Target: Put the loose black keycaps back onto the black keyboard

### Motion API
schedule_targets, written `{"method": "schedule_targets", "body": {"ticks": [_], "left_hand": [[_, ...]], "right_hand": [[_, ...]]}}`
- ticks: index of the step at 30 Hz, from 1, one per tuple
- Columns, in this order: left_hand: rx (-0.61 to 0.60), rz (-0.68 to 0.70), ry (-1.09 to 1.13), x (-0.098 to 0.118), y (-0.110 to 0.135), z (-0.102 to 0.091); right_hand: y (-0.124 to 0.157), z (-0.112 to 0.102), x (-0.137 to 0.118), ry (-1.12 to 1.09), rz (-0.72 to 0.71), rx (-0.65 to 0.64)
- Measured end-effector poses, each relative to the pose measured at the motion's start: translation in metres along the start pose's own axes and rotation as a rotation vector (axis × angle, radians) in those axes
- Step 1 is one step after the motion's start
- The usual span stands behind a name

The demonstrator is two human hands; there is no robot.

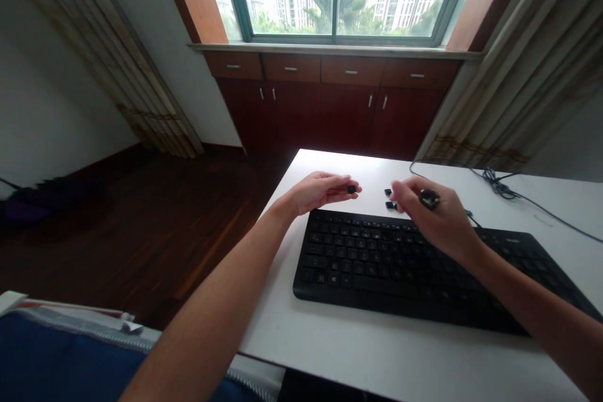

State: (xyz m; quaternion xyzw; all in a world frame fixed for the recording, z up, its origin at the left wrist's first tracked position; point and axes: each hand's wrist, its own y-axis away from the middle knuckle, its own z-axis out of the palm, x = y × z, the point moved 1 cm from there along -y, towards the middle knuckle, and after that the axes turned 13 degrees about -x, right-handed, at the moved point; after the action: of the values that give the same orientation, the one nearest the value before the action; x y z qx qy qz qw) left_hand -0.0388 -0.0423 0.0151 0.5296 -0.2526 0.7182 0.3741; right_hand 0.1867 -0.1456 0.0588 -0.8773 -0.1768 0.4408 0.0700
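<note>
My left hand (325,191) is beyond the back left corner of the black keyboard (377,286), its fingers closed on a small black keycap (351,189). To the right, my right hand (433,210) hovers over the keyboard's back edge, wrapped round a tool with a dark, rounded handle end (429,199). The tool's working end is hidden by the fingers. Close to the right fingertips, several small black keycaps (389,205) lie on the white table (325,326) behind the keyboard.
A black cable (499,185) lies coiled at the table's back right. Past the table stand wooden cabinets (301,107) beneath a window. A dark blue, zipped fabric item (70,358) is at lower left, beside the table's left edge.
</note>
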Motion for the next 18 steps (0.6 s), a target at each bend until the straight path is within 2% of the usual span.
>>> {"method": "schedule_targets", "body": {"ticks": [3, 8, 14, 18], "left_hand": [[-0.037, 0.041, 0.017, 0.004, 0.002, 0.004], [-0.115, 0.09, 0.021, 0.004, 0.0, 0.021], [-0.085, 0.08, 0.029, -0.006, -0.006, 0.063], [-0.11, 0.072, 0.002, -0.013, -0.011, 0.093]], "right_hand": [[-0.002, 0.007, 0.009, 0.196, -0.105, -0.032], [-0.007, 0.003, 0.011, 0.295, -0.196, -0.087], [0.011, -0.018, 0.008, 0.352, -0.255, -0.096], [0.032, -0.04, 0.004, 0.408, -0.291, -0.149]]}}
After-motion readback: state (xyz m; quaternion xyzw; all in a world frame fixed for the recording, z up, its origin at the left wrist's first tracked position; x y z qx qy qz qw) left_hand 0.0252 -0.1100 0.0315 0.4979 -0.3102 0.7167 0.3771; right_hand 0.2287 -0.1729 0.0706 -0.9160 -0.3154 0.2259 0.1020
